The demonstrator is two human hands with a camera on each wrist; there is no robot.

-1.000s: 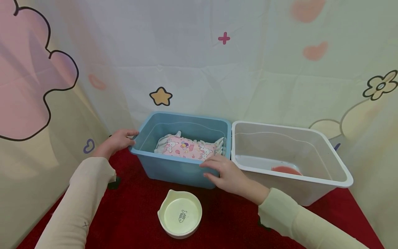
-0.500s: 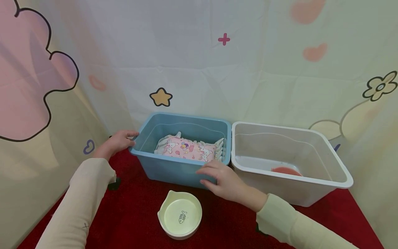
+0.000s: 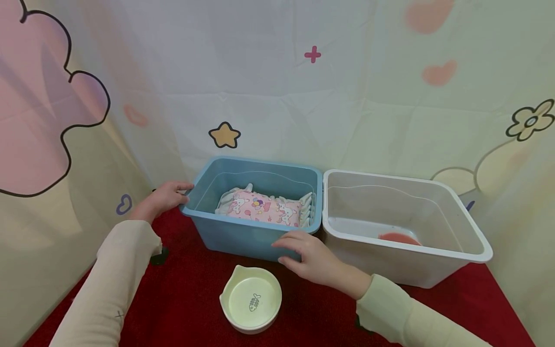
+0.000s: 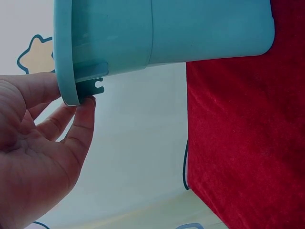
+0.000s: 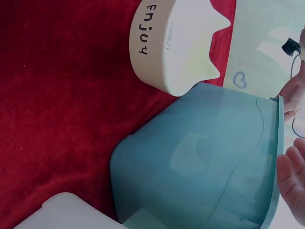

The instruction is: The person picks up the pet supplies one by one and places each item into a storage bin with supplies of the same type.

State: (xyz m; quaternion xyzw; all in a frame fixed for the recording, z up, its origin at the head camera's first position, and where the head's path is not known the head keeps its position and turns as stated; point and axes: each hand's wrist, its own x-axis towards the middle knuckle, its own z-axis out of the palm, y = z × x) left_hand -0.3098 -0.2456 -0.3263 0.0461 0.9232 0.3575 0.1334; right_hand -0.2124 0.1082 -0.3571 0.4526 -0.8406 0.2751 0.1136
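A blue plastic bin (image 3: 243, 238) stands against the backdrop. In it lies a soft pink bundle (image 3: 264, 208) printed with rabbits, its ends white and ruffled. My left hand (image 3: 165, 195) holds the bin's left rim; the left wrist view shows this hand (image 4: 45, 136) with thumb and fingers pinching the rim corner by a small notched tab (image 4: 93, 87). In front of the bin's near right corner is my right hand (image 3: 314, 258), fingers loosely bent and holding nothing. In the right wrist view the right hand's fingers (image 5: 286, 174) appear close to the blue rim.
To the right, beside the blue bin, stands a white bin (image 3: 390, 262) with a coral-red piece (image 3: 399, 237) on its floor. A cream cat-eared bowl (image 3: 251, 296) with a fish-bone drawing sits in front on the red cloth (image 3: 186, 299). A patterned curtain (image 3: 269, 72) hangs close behind.
My right hand has slid slightly down from the blue bin's front rim, uncovering more of the bundle's right end. The left hand, both bins and the bowl stay put.
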